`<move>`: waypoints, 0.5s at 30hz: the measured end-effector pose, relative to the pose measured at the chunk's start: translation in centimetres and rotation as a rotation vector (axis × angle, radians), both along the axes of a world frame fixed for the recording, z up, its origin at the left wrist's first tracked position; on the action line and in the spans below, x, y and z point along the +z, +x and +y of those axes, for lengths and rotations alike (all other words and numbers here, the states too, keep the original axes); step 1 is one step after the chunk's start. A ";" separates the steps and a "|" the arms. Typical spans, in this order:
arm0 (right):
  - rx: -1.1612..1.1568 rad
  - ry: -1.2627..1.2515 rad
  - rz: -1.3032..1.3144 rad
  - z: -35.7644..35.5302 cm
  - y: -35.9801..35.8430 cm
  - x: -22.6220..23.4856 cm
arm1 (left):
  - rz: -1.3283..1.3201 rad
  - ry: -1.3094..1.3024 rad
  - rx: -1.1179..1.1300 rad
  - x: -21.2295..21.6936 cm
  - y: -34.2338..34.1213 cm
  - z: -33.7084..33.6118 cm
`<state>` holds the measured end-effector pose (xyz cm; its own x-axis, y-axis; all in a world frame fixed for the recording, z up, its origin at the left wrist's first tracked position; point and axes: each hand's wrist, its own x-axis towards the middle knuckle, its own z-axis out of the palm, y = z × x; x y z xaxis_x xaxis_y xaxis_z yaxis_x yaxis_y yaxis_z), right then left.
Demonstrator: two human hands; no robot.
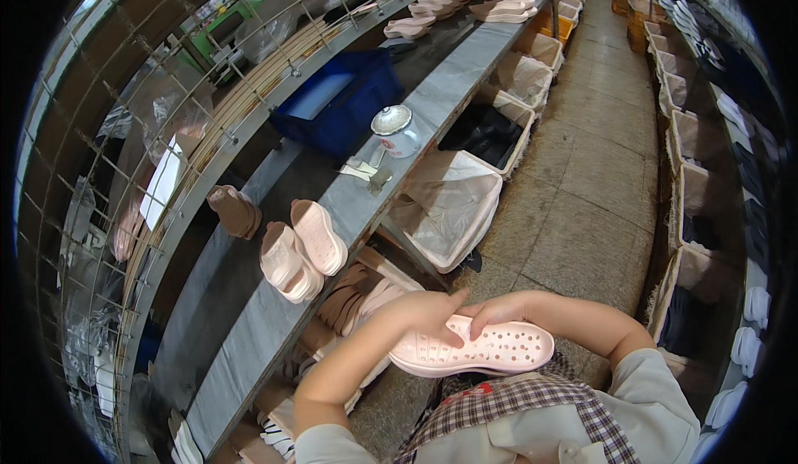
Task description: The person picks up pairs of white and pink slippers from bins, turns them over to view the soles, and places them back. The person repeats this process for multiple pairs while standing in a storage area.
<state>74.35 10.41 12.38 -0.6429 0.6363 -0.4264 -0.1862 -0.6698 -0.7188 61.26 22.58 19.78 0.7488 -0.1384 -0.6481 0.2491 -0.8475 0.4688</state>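
In the head view we see the left hand (424,313) and the right hand (499,310) both closed on a pink perforated sole (490,352), held low in front of the body. Just left, two more pink soles (303,244) rest on the grey bench (249,331), near a brown piece (234,211).

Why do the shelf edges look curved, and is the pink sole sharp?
In the head view, fisheye distortion bends the grey shelf toward the black rim; the pink sole, held by the left hand and right hand, looks sharp and evenly lit.
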 end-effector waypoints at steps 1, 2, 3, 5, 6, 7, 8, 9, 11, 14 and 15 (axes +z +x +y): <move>0.039 0.000 -0.070 -0.2 -0.2 -0.2 | 0.142 -0.194 -0.028 -1.4 0.6 0.9; 0.042 -0.060 -0.080 -0.4 -0.2 -0.5 | 0.177 -0.346 0.023 -2.9 0.5 1.2; 0.051 -0.104 -0.068 -0.7 0.1 -0.7 | 0.224 -0.482 0.083 -4.4 -0.1 1.1; 0.032 -0.095 0.008 -0.8 1.3 -1.4 | 0.212 -0.639 0.176 -6.9 -1.8 1.0; 0.005 -0.054 0.065 -0.7 2.1 -1.7 | 0.158 -0.663 0.207 -7.8 -2.9 1.1; -0.026 -0.054 0.057 -0.9 2.6 -2.1 | 0.079 -0.727 0.222 -8.5 -3.6 1.0; -0.087 0.046 0.117 -1.0 4.2 -2.1 | 0.094 -0.889 0.445 -8.9 -4.7 1.3; -0.357 -0.109 0.099 -1.4 5.3 -1.9 | 0.008 -0.879 0.707 -9.1 -5.5 1.3; -0.530 0.154 0.814 -1.9 5.2 -1.5 | -0.114 -1.052 1.189 -9.3 -6.0 0.6; -0.773 0.395 0.450 -2.7 2.4 0.1 | -0.432 -1.778 1.299 -8.7 -4.6 -1.0; -0.803 0.488 0.292 -2.7 1.2 0.8 | -0.494 -1.877 1.322 -8.3 -4.2 -1.7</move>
